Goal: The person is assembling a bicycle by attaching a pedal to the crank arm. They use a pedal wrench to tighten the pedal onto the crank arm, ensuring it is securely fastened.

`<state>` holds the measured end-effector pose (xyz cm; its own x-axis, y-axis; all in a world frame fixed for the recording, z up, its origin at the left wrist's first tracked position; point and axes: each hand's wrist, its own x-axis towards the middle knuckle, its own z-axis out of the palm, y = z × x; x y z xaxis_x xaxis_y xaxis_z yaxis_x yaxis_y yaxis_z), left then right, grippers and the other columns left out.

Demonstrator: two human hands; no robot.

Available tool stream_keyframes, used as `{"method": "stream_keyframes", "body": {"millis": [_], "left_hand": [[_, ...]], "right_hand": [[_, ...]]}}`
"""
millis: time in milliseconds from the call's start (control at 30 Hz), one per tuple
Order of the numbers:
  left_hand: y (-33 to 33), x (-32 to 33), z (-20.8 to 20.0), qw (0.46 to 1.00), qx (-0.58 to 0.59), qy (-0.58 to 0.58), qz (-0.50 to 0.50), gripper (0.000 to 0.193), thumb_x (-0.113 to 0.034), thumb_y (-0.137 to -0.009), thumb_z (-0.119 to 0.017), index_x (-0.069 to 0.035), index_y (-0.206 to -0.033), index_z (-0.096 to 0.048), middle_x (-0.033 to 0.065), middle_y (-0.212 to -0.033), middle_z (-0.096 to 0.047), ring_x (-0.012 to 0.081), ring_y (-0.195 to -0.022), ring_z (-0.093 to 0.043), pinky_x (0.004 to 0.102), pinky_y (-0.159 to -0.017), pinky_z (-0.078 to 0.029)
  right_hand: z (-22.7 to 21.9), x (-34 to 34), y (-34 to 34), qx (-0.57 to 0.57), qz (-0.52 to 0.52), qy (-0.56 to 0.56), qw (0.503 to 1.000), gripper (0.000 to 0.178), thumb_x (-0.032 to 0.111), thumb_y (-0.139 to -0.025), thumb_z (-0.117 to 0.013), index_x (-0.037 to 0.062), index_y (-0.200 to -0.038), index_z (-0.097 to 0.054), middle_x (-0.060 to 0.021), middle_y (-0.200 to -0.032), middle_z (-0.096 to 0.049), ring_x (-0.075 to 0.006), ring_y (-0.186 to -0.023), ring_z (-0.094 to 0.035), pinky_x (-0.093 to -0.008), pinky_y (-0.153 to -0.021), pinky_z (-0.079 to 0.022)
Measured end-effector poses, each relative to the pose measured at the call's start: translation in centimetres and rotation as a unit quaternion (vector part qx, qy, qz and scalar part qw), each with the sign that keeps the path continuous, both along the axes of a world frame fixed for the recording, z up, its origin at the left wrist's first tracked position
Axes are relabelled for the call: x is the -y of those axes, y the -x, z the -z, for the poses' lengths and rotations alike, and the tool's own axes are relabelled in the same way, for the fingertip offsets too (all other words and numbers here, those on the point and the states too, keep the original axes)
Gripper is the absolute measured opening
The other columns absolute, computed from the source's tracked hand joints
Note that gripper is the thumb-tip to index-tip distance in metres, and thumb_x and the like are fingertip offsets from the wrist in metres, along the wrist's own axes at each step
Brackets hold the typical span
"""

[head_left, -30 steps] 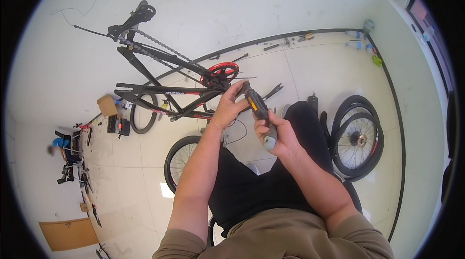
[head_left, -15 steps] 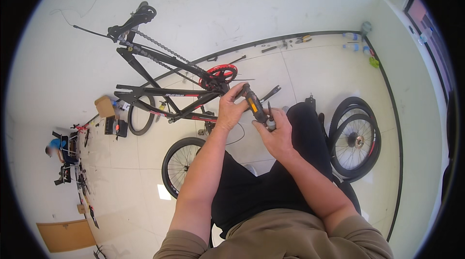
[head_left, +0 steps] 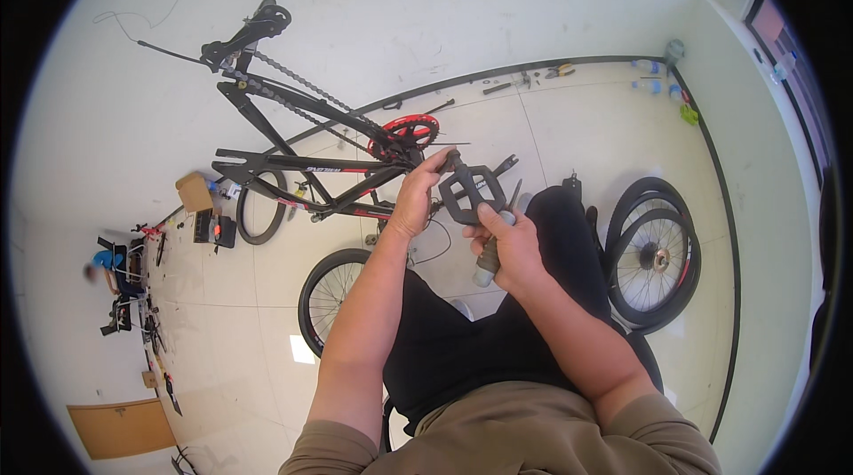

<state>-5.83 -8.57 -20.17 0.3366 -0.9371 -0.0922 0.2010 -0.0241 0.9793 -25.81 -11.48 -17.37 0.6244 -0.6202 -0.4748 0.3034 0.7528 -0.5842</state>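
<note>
A black flat bicycle pedal is in front of me with its open-framed face toward me. My left hand is closed at the pedal's far left corner, its fingertips at the axle end; my palm hides part of that grip. In my right hand is a screwdriver with a grey handle, its shaft slanting up past my fingers. The right thumb also presses on the pedal's near edge. Just beyond my left hand is the black bicycle frame, with a red chainring and a hanging chain.
Loose wheels lie on the floor at right and under my left forearm. Tools and bottles line the far wall. An opened cardboard box stands at left. Farther left, another person sits.
The pedal has turned from edge-on, with its orange reflector showing, to face-on. My right hand has shifted slightly down and right, and the screwdriver has tilted, its handle now lower left.
</note>
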Motion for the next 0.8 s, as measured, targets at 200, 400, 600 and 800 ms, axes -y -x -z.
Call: {"method": "stream_keyframes", "body": {"millis": [200,400,600,800], "left_hand": [[0.3,-0.1,0.0,0.999,0.025,-0.037,0.005,0.072,0.009,-0.073,-0.046,-0.002,-0.144,-0.048,0.0097,-0.138,-0.054,0.0197,-0.126,-0.052,0.0298,-0.110,-0.035],[1.0,-0.1,-0.5,0.999,0.002,-0.033,-0.005,0.058,-0.004,-0.081,-0.072,-0.001,-0.137,-0.055,0.0098,-0.134,-0.059,0.0178,-0.127,-0.051,0.0310,-0.108,-0.038],[1.7,0.6,0.4,0.996,0.058,-0.030,-0.067,0.058,-0.007,-0.077,-0.081,0.000,-0.131,-0.059,0.0074,-0.121,-0.065,0.0165,-0.117,-0.058,0.0307,-0.104,-0.043],[1.6,0.8,0.9,0.995,0.063,-0.020,-0.079,0.055,-0.008,-0.077,-0.081,0.002,-0.127,-0.062,0.0073,-0.116,-0.067,0.0154,-0.115,-0.059,0.0297,-0.102,-0.045]], "right_hand": [[1.1,0.7,0.1,0.202,0.002,-0.324,0.924,0.028,0.024,-0.100,-0.060,0.0020,-0.114,-0.051,-0.0128,-0.097,-0.060,-0.0173,-0.075,-0.060,-0.0271,-0.055,-0.049],[0.9,0.7,0.2,0.259,0.013,-0.398,0.880,0.033,0.027,-0.100,-0.059,0.0028,-0.120,-0.049,-0.0129,-0.107,-0.058,-0.0165,-0.080,-0.060,-0.0264,-0.056,-0.050],[0.6,0.7,0.5,0.244,-0.004,-0.377,0.894,0.034,0.028,-0.100,-0.060,0.0032,-0.120,-0.049,-0.0123,-0.103,-0.059,-0.0147,-0.076,-0.059,-0.0261,-0.055,-0.049],[0.7,-0.3,0.7,-0.050,0.033,-0.047,0.997,0.038,0.028,-0.094,-0.068,-0.0002,-0.115,-0.055,-0.0082,-0.085,-0.061,-0.0128,-0.070,-0.057,-0.0250,-0.054,-0.047]]}}
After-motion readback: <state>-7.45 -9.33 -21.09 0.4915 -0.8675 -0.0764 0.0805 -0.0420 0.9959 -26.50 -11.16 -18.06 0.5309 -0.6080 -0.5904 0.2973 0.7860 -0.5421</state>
